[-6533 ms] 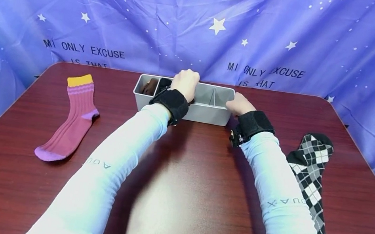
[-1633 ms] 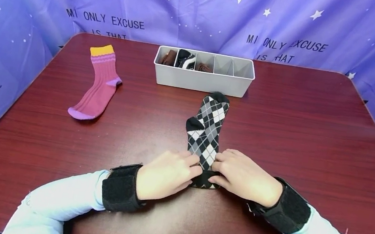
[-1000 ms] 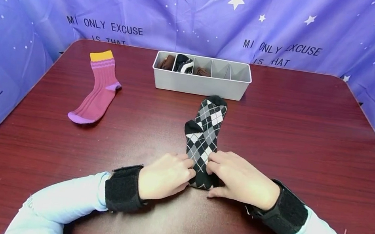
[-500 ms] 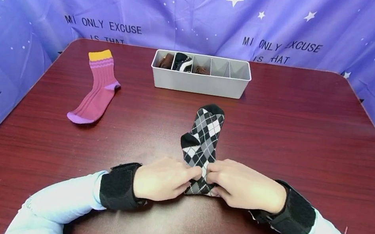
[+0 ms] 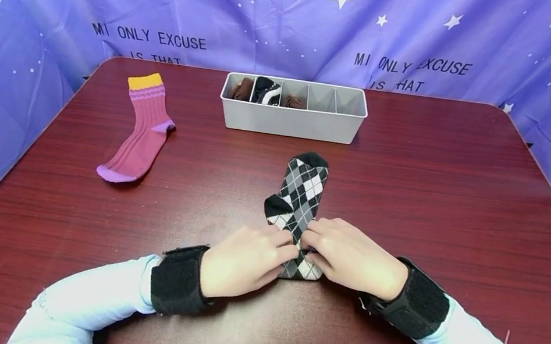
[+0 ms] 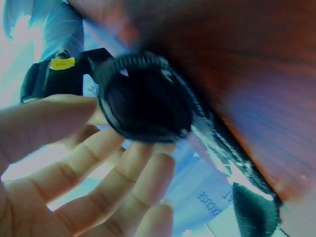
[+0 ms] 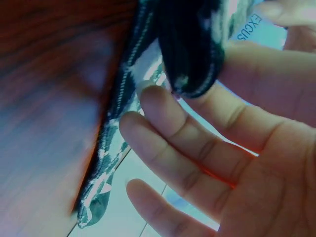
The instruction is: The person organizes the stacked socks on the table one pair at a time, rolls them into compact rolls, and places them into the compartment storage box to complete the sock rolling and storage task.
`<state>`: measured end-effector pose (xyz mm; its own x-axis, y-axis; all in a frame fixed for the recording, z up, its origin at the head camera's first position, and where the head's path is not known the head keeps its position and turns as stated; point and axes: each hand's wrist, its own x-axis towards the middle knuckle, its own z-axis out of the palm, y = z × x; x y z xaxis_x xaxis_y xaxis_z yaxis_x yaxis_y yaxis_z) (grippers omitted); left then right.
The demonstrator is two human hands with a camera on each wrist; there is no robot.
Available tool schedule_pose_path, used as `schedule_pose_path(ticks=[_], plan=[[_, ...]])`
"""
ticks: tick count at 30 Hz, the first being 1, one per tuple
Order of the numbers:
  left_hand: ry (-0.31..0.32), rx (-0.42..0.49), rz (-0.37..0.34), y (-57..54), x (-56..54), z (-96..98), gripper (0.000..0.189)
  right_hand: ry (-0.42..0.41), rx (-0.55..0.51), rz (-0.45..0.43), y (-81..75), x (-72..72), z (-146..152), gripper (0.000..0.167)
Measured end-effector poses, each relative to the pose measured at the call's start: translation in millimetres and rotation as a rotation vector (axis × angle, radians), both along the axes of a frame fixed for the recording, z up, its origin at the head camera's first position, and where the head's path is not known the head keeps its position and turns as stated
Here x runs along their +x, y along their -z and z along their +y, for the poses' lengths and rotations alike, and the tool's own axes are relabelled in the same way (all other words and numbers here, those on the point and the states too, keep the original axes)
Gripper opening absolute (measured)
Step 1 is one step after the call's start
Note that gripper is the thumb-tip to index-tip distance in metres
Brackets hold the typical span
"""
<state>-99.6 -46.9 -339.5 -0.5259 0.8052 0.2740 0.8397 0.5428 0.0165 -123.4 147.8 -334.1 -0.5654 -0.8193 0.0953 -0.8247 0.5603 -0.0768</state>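
Note:
A black, grey and white argyle sock (image 5: 305, 185) lies lengthwise in front of the person, its black toe pointing to the far side and its black heel to the left. The near end is turned over into a thick fold. My left hand (image 5: 248, 261) pinches that fold at its left side, and my right hand (image 5: 354, 258) pinches it at the right. In the left wrist view, thumb and fingers lie around the dark open end of the folded cuff (image 6: 148, 106). The right wrist view has the black cuff (image 7: 190, 44) between thumb and fingers, over the flat sock.
A grey divided box (image 5: 290, 122) stands at the back, with a brown bundle (image 5: 242, 90), a black-and-white rolled sock (image 5: 267, 92) and another brown bundle (image 5: 293, 102) in its left compartments. A pink sock (image 5: 141, 129) with a yellow cuff lies flat at the left.
Both hands came back from the box, and the argyle sock moved from the right side to the middle front. Its near end got folded over and it slid slightly toward the person.

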Motion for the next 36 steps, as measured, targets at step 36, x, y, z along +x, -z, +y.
schedule_pose_path(ticks=[36], plan=[[-0.14,0.059,0.058,0.2,-7.1,-3.6,0.013,-0.005,-0.072,-0.003,2.1,-4.7,-2.2,0.013]])
